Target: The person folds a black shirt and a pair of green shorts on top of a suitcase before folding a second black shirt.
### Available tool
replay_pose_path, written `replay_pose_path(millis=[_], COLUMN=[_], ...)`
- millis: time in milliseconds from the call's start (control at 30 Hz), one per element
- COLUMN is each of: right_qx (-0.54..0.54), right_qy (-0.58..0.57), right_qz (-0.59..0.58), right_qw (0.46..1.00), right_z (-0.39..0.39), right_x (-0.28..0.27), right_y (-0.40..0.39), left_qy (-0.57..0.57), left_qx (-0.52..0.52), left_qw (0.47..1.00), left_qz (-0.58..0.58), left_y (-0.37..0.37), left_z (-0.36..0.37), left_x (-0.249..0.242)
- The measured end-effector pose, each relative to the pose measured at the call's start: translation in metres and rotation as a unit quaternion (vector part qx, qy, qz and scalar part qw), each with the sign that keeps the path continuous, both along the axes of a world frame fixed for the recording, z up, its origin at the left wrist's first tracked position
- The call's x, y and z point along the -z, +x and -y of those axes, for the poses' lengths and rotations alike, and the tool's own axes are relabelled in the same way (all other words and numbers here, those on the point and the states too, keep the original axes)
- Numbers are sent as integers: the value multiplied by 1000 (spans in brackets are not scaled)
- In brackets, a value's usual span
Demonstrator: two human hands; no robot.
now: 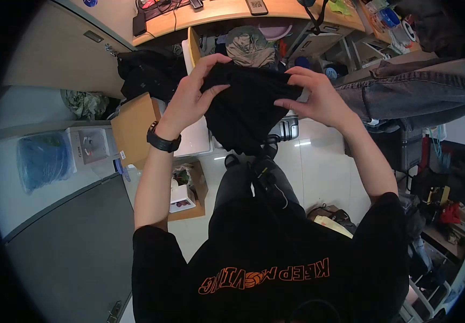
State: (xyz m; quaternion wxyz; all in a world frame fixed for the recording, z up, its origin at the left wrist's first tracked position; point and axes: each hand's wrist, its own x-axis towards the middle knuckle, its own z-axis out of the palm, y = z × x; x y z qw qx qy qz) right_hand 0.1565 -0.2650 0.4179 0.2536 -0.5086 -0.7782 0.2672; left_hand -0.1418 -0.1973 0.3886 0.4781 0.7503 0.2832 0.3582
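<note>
A black cloth garment (247, 110) hangs bunched in front of me, held up by its top edge between both hands. My left hand (193, 98), with a dark watch (163, 140) on the wrist, pinches its upper left corner between thumb and fingers. At the upper right corner, the thumb and fingers of my right hand (318, 97) grip the cloth. The garment's lower edge droops loosely above my feet, and its folds hide its exact cut. Just behind it lies a crumpled grey-green cloth (251, 44).
A wooden desk (216, 15) with a phone (256, 6) runs along the far side. Dark jeans (410, 94) hang at right. An open cardboard box (192, 207) stands on the tiled floor (324, 161), left of my legs. A grey door (65, 250) is at lower left.
</note>
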Motion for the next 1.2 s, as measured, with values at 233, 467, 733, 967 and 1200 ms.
replay_pose_path(millis=[233, 467, 733, 967, 1200], right_qx=[78, 56, 29, 25, 35], right_qy=[104, 135, 164, 188, 207], right_qz=[-45, -65, -102, -136, -178], right_qw=[990, 987, 981, 972, 961], right_z=[-32, -42, -34, -53, -45], right_x=[-55, -49, -43, -32, -28], right_y=[4, 53, 48, 14, 23], left_qy=[66, 86, 103, 116, 126], left_qx=[-71, -39, -38, -16, 18], left_qw=[995, 994, 993, 987, 971], left_qz=[19, 49, -37, -114, -200], left_y=[5, 21, 31, 77, 92], left_z=[-43, -71, -48, -22, -36], left_x=[-34, -46, -74, -99, -110])
